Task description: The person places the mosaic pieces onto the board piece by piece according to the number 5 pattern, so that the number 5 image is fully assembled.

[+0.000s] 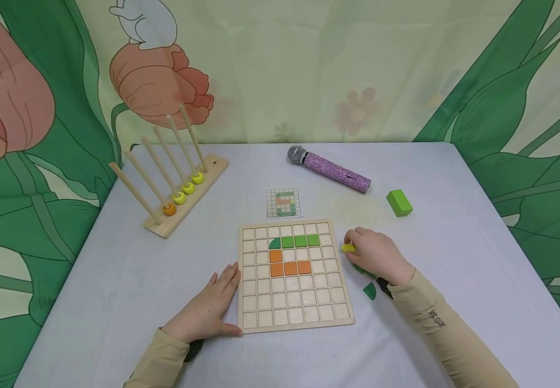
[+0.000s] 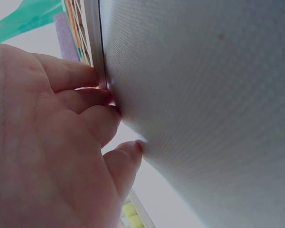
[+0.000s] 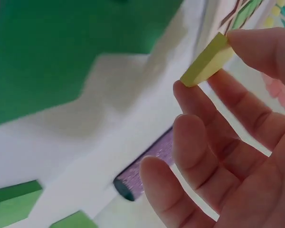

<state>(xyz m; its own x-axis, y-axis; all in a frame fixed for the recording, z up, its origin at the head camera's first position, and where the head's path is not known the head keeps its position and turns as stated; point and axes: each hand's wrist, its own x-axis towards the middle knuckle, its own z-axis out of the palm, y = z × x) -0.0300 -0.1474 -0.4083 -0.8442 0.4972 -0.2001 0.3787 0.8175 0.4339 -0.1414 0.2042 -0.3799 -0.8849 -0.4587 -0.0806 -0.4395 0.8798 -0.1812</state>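
Between thumb and fingers, my right hand (image 1: 376, 253) pinches a small yellow tile (image 3: 206, 61), just off the right edge of the wooden grid board (image 1: 299, 299). My left hand (image 1: 207, 310) rests on the table with straight fingers, fingertips right at the board's left edge. On the board, one dark green rounded tile (image 1: 275, 243) and several light green tiles (image 1: 300, 241) form a row. Several orange tiles (image 1: 291, 268) lie below it. Loose by my right wrist is a dark green quarter-round tile (image 1: 369, 291); more green pieces are partly hidden under the right hand.
Behind the board lies a small pattern card (image 1: 284, 202). A purple glittery microphone (image 1: 333, 168) and a green block (image 1: 399, 203) are at the back right. On the left stands a wooden peg rack (image 1: 188, 196) with yellow and orange beads.
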